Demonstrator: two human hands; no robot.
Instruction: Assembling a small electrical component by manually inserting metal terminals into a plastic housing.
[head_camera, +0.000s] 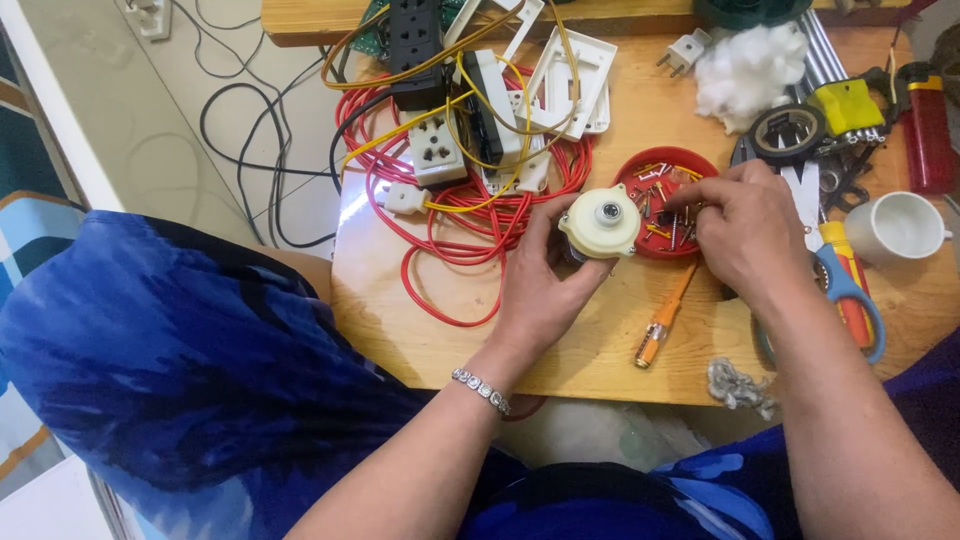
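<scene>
Two hands work above the wooden table (430, 340): the left hand (540, 290) grips a round cream plastic motor part (600, 222), while the right hand (745, 235) pinches among small screws in the red round dish (640, 165) just behind; none looks fitted yet.

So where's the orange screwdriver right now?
In the head view, the screwdriver lies untouched on the wooden table, right of centre. It sits just below the red dish of screws, between the left hand and right hand.
</scene>
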